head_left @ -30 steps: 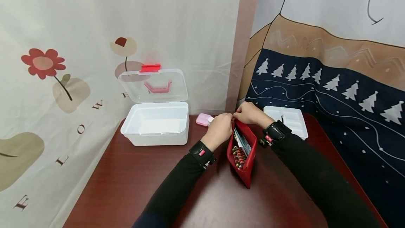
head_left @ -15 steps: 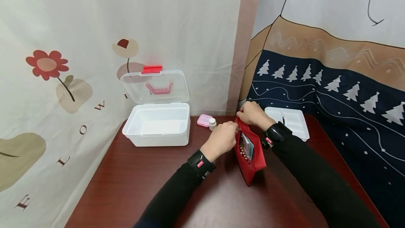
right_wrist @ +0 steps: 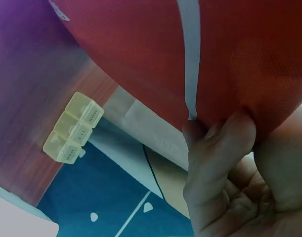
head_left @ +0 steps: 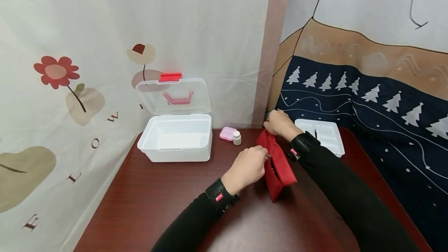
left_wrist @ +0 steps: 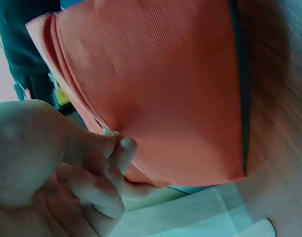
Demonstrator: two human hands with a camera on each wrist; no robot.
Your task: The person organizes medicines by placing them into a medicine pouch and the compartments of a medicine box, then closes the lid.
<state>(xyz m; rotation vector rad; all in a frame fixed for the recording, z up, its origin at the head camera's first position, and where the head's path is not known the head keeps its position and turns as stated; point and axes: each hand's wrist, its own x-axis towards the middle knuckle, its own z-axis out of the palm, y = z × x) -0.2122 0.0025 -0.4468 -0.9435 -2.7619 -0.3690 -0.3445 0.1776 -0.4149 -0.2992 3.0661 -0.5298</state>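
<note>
A red zippered pouch (head_left: 280,166) is held up on its edge over the table between both hands. My left hand (head_left: 247,166) pinches the zipper pull partway along its top; in the left wrist view the thumb and forefinger meet at the zipper (left_wrist: 108,132). At the pouch's far end my right hand (head_left: 280,123) pinches the corner, as the right wrist view also shows. Toward the near end the mouth is a narrow dark slit, and the contents are mostly hidden.
An open clear box (head_left: 175,154) with its lid raised stands back left. Near it lie a pink case (head_left: 227,133) and a small white bottle (head_left: 237,138). Behind my right wrist is a white divided tray (head_left: 330,137). A yellow pill organizer (right_wrist: 74,128) shows in the right wrist view.
My left hand has drawn the zipper toward the near end, and the pouch's mouth has narrowed over the beads and papers seen inside before. The right hand keeps holding the far corner.
</note>
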